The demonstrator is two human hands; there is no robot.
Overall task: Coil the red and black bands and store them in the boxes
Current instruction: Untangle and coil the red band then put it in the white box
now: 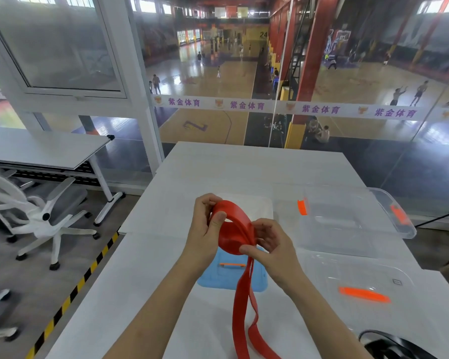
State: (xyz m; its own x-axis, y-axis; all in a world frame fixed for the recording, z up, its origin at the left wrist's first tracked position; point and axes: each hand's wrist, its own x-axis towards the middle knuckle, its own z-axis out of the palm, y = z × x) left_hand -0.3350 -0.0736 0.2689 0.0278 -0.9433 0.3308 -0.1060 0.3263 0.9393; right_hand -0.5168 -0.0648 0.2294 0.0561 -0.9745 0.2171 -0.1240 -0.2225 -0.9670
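Observation:
The red band (pixel 235 235) is partly wound into a loose coil held above the white table (pixel 145 268). My left hand (pixel 205 229) grips the coil's left side, thumb pressed on its upper edge. My right hand (pixel 267 244) pinches the band at the coil's right side, where two strands hang down to the table's near edge. The black band (pixel 397 345) lies in a heap at the bottom right corner. A clear box (pixel 389 224) with orange clips stands open at the right. A white box (pixel 259 206) sits behind my hands, mostly hidden.
A blue lid (pixel 218 275) with an orange handle lies under my hands. A clear lid (pixel 358 275) with an orange handle rests at the right front. Glass wall runs behind the table. A white office chair (pixel 36 211) and another table stand to the left.

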